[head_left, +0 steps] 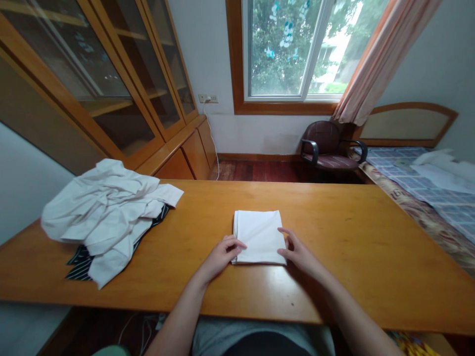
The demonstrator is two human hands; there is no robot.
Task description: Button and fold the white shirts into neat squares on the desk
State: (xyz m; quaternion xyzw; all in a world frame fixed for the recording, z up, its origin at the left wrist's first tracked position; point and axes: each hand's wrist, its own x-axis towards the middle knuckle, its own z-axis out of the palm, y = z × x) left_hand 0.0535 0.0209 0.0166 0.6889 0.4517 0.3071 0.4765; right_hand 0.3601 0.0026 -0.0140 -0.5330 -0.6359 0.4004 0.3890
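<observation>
A white cloth (pixel 260 236), folded into a neat square, lies flat on the wooden table in front of me. Its left side shows several stacked layers. My left hand (pixel 221 254) rests at the lower left edge, fingertips lying on the top layer and nothing lifted. At the right edge is my right hand (pixel 299 252), with thumb and forefinger spread apart and touching the cloth's side; its other fingers are partly hidden beneath. Further left lies a crumpled heap of white fabric (pixel 107 198), apart from both hands.
Dark striped fabric (pixel 79 264) pokes out under the heap on the table (pixel 349 237). Beyond the far edge stand a glass-door cabinet (pixel 148 94), a maroon armchair (pixel 326 146) and a bed (pixel 426 178). A window (pixel 285 54) with a pink curtain (pixel 386 59) is behind.
</observation>
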